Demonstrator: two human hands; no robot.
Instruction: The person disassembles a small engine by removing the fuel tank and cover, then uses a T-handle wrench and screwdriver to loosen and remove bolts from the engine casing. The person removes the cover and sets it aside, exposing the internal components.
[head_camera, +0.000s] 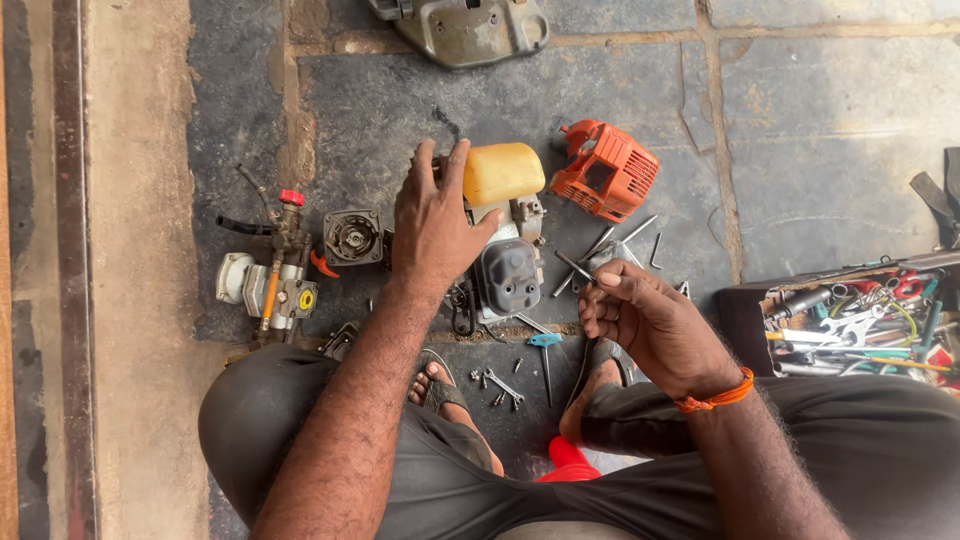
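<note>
A small engine (508, 262) with a yellow fuel tank (502, 172) and a dark grey cover stands on the stone floor in front of me. My left hand (435, 222) rests on its left side, fingers spread over the top by the tank. My right hand (640, 320) is curled just right of the engine, pinching a thin metal hex key (575, 266) whose tip points at the engine's cover. An orange band sits on my right wrist.
An orange engine shroud (605, 170) lies behind the engine. Loose metal keys (625, 238) and bolts (500, 385) lie about, with a blue-handled tool (546, 345). A pump part with a red cap (272, 275) is at left, an open toolbox (850, 320) at right, a grey cover (465, 30) at top.
</note>
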